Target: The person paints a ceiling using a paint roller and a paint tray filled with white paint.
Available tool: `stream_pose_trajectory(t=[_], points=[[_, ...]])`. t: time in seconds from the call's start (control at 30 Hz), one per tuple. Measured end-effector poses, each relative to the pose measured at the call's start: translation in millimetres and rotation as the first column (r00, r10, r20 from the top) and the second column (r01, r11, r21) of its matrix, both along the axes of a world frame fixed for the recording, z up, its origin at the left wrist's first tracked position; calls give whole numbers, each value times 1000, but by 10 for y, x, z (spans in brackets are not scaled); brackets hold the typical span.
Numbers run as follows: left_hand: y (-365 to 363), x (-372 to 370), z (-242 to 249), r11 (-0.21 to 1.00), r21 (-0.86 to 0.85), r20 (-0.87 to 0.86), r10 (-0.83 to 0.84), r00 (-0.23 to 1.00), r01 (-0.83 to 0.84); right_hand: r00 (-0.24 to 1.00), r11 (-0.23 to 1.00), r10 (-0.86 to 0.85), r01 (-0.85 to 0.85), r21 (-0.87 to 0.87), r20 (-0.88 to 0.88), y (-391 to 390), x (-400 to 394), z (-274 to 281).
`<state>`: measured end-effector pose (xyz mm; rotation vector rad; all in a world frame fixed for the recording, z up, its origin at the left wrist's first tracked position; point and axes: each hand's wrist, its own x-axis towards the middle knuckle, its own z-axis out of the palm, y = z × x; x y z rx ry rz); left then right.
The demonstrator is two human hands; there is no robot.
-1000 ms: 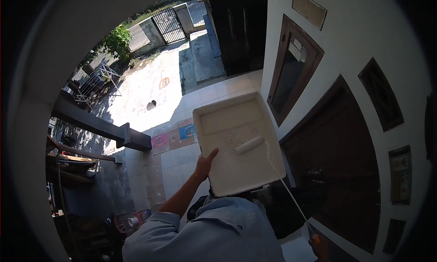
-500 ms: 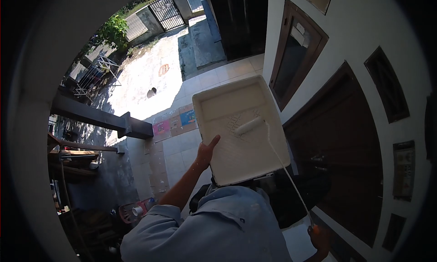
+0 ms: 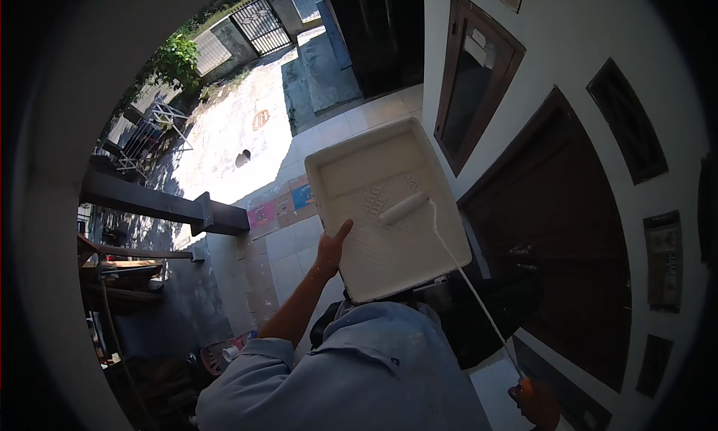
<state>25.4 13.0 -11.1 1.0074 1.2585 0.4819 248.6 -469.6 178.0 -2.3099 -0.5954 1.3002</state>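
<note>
left hand (image 3: 329,248) clamped on paint tray (image 3: 385,206) edge, 9 o'clock | right hand (image 3: 540,402) gripping roller (image 3: 404,207) pole | roller resting in tray

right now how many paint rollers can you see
1. The paint roller lies on the ribbed part of the white paint tray; the right hand holds its long handle, the left hand grips the tray's edge.

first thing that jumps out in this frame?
The white paint tray at centre, held up from its left edge by the left hand. A roller lies on its ribbed slope, its long handle running down to the right hand at the bottom right. Dark wooden doors fill the white wall on the right.
</note>
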Motion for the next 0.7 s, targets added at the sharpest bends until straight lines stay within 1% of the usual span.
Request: stream_pose_trajectory(t=[0.03,0.07,0.1,0.13,0.17,0.2,0.3,0.4,0.5,0.53,0.63,0.7], points=[[-1,1,2,1000,5,11,-1,1000,1,990,984,95,-109,141,101,32,-14,-89],[-4,0,4,1000,9,22,0,1000,0,961,936,174,-229,266,213,59,-18,-131],[-4,-2,2,1000,16,16,8,1000,-8,994,976,74,-89,197,81,53,5,-90],[-8,-3,-7,1000,20,9,14,1000,-15,998,993,-41,46,107,-44,59,42,25],[-14,2,-13,1000,23,4,20,1000,-20,973,986,-168,169,-1,-156,50,66,105],[-13,7,-14,1000,27,11,15,1000,-15,976,986,-166,165,-16,-140,-27,103,108],[-16,-10,-24,999,31,26,7,1000,-8,960,970,-242,233,-73,-141,56,78,126],[-9,-13,-41,999,35,28,7,1000,-8,944,943,-293,259,-211,-151,176,71,29],[-12,-5,-20,999,46,37,5,999,-7,940,944,-298,265,-197,-165,7,168,55],[-18,-5,-10,999,50,41,4,999,-6,952,947,-277,248,-206,-128,37,169,111],[-25,-13,-15,999,46,47,1,999,-3,944,945,-302,278,-173,-134,164,101,34],[-16,-5,-13,999,44,44,8,999,-10,952,951,-279,257,-171,-122,215,115,97]])
